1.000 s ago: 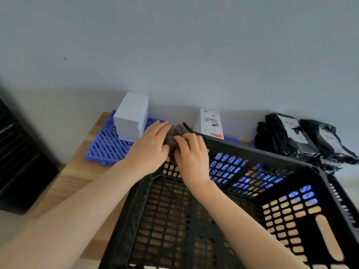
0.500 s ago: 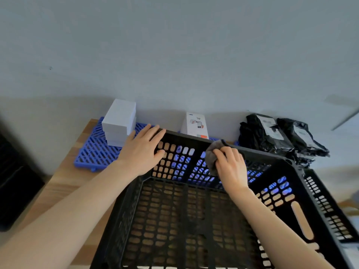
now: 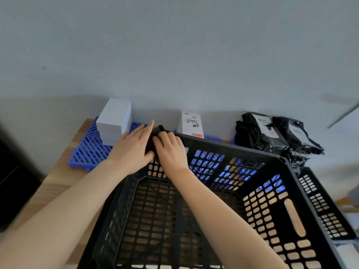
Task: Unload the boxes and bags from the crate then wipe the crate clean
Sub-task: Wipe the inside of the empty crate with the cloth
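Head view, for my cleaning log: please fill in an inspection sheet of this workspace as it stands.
Surface: wooden table, partly covered by a blue slatted mat.
Job's things: black crate empty; dark cloth at its far-left corner; white boxes, printed box and black bags outside it by the wall.
Clutter: second perforated crate at right.
Hands: left hand flat against the cloth; right hand grips it on the rim.
Cables: nothing seen.
Surroundings: grey wall; dark object at left.
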